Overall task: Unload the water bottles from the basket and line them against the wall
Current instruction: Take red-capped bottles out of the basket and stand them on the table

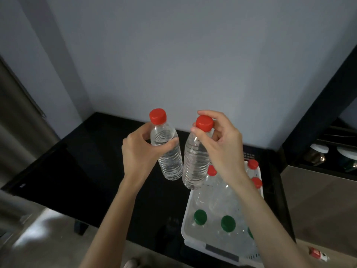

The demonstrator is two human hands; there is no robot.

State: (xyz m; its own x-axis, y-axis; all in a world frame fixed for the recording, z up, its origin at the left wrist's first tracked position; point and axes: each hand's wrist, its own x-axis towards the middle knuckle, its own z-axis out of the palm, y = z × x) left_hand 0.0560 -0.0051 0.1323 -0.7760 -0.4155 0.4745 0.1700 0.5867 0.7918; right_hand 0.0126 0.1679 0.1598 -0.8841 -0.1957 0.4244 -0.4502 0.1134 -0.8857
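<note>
- left grip [139, 149]: fingers and thumb curled round the shoulder of the left bottle [171, 165], just under its red cap. Bottle is upright and in the air above the tabletop [96, 171].
- right grip [222, 146]: fingertips pinch the right bottle [195, 165] at the red cap and neck. The body hangs below the grip, tilted, with its base toward the basket [195, 244].
- The two bottles sit between the grips, close together low down. Can't tell if they touch.
- The basket is below the right grip, under that forearm. More bottles lie in it: red caps [253, 164] at the far end, green caps [200, 217] at the near end.
- Handling, my read: both look filled, so moderate weight. The walls are thin, clear, ribbed plastic that will give under a squeeze, and the cap and neck are the stiff parts.
- The cap pinch is fine for lifting, but the body swings under it. A wrap on the ribbed shoulder, as on the left, gives better control for standing a bottle up.
- The smooth plastic could slip. Can't tell if it is wet.
- The wall [193, 55] is beyond both grips. Neither held bottle is set down yet.
</note>
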